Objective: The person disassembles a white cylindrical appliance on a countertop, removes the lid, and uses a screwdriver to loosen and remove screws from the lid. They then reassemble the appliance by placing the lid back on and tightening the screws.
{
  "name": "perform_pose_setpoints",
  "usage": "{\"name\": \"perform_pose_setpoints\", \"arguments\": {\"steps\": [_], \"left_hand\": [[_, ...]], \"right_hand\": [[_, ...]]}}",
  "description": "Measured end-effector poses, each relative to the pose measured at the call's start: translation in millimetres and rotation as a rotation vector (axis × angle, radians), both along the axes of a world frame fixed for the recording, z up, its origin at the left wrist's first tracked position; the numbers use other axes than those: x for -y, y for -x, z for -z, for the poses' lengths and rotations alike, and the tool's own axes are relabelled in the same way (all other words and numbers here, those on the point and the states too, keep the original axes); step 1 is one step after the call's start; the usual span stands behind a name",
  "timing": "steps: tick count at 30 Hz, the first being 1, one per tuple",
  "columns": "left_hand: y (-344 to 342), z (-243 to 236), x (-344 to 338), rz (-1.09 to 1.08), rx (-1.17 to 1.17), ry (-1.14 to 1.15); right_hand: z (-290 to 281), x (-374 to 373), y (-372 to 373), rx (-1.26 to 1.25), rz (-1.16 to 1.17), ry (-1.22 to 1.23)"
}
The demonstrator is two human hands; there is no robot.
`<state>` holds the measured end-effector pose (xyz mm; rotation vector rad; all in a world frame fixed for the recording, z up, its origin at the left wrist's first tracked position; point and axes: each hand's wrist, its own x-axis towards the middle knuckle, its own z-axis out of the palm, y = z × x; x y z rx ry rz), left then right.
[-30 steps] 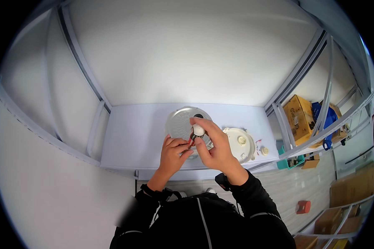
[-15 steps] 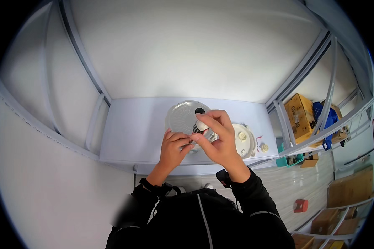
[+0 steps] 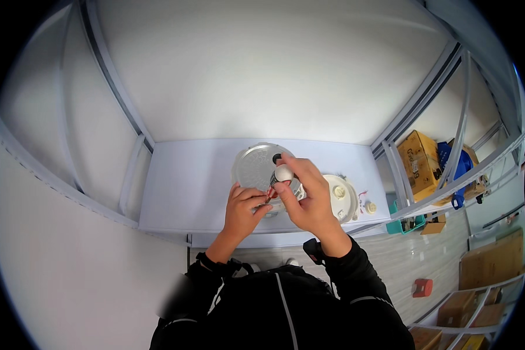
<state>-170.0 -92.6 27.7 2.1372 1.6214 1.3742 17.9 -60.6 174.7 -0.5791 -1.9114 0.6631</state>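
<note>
My right hand [image 3: 311, 201] is closed around a small bottle [image 3: 283, 173] with a white round end and a dark and red side. The bottle is tilted, its lower end towards the fingertips of my left hand. A black round piece [image 3: 277, 158] shows at my right index finger. My left hand [image 3: 242, 209] is pinched near the bottle's lower end, and something small and reddish shows at its fingertips; its kind is too small to tell. Below both hands lies a round, pale, translucent disc-shaped part [image 3: 249, 166], partly covered by them.
A white round base [image 3: 348, 211] with a small cream fitting [image 3: 339, 191] lies right of my hands. Beside it are a cream round piece [image 3: 371, 207] and thin red-and-white wires [image 3: 362, 197]. Grey frame posts edge the white table [image 3: 181, 181]. Cardboard boxes [image 3: 418, 166] stand at the right.
The bottle has turned a little in my right hand, so more of its white end shows. The black piece has shifted slightly left. My left hand stays almost where it was.
</note>
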Motion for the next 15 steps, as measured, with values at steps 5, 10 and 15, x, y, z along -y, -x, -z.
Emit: {"name": "perform_pose_setpoints", "arguments": {"steps": [5, 10, 15], "left_hand": [[-1.3, -3.0, 0.5, -0.011, 0.003, -0.006], [0.9, -1.7, 2.1, -0.005, 0.006, 0.009], [-1.1, -3.6, 2.6, -0.013, 0.006, 0.000]], "right_hand": [[-2.0, -4.2, -2.0, 0.052, 0.007, -0.113], [-1.1, -6.1, 2.5, -0.036, 0.032, -0.100], [-4.6, -6.1, 5.6, -0.024, 0.043, -0.190]]}}
